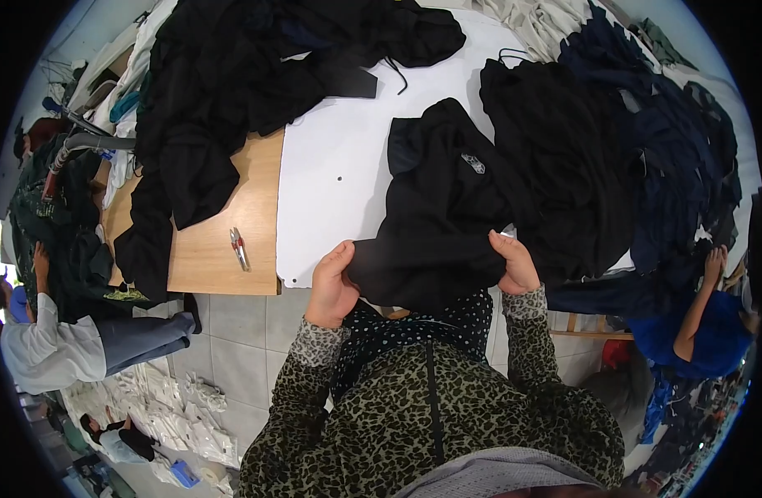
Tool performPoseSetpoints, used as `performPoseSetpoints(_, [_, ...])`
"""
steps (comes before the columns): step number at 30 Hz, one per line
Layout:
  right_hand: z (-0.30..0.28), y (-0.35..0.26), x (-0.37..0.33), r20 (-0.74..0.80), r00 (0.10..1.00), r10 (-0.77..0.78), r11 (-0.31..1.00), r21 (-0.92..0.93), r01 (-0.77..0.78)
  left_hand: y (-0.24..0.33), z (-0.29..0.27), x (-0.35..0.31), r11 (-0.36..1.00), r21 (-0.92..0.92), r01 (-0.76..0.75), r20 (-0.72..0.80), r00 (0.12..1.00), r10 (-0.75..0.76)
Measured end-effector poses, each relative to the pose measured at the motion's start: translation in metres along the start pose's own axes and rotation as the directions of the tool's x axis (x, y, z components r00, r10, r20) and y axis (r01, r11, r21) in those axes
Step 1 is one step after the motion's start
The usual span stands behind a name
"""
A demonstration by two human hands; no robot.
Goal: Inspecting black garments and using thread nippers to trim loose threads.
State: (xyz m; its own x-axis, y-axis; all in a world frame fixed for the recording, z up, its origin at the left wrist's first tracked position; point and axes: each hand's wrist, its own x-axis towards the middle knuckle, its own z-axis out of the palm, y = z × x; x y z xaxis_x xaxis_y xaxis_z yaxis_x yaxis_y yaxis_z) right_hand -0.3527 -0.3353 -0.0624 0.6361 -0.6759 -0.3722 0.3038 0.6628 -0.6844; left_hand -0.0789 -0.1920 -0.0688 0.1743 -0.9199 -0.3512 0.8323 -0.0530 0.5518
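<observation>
A black garment point(439, 199) with a small pale emblem lies partly on the white board and hangs over the table's front edge toward me. My left hand point(334, 286) grips its near left edge, thumb on top and fingers hidden under the cloth. At the near right edge, my right hand point(516, 262) holds the same garment, thumb up, beside a small whitish tag or patch. Between both hands the cloth is stretched fairly flat. To the right, close by, lies a pile of black garments point(555, 166).
More black clothes point(256, 66) are heaped at the far left. Red-handled thread snips point(240, 249) lie on the wooden tabletop point(198, 266) beside the white board point(323, 199). Navy clothes point(680, 166) are piled right. People work at left point(57, 349) and right point(705, 332).
</observation>
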Motion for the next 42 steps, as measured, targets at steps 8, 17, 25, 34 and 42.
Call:
performPoseSetpoints(8, [-0.022, 0.005, 0.008, -0.01, 0.997, -0.079, 0.997, -0.012, 0.079, -0.003, -0.008, 0.002, 0.963, 0.247, -0.108, 0.01, 0.994, 0.109])
performPoseSetpoints(17, [-0.004, 0.009, 0.004, 0.064, 0.996, 0.07, 0.974, -0.22, -0.054, 0.007, 0.004, 0.007, 0.995, -0.052, -0.079, -0.101, 0.992, 0.074])
performPoseSetpoints(25, [-0.016, 0.029, -0.008, -0.151, 0.97, 0.192, 0.762, -0.6, -0.244, 0.048, -0.015, 0.048, 0.884, -0.438, -0.163, 0.031, 0.98, 0.196])
performPoseSetpoints(34, [-0.01, 0.017, -0.001, 0.064, 0.99, 0.129, 0.751, 0.646, -0.139, 0.021, -0.064, 0.058, 0.94, -0.255, -0.226, -0.346, 0.929, 0.13])
performPoseSetpoints(42, [-0.011, 0.023, 0.003, -0.016, 0.985, 0.169, 0.739, 0.664, -0.116, 0.006, -0.073, 0.056, 0.956, -0.228, -0.186, -0.434, 0.898, 0.071])
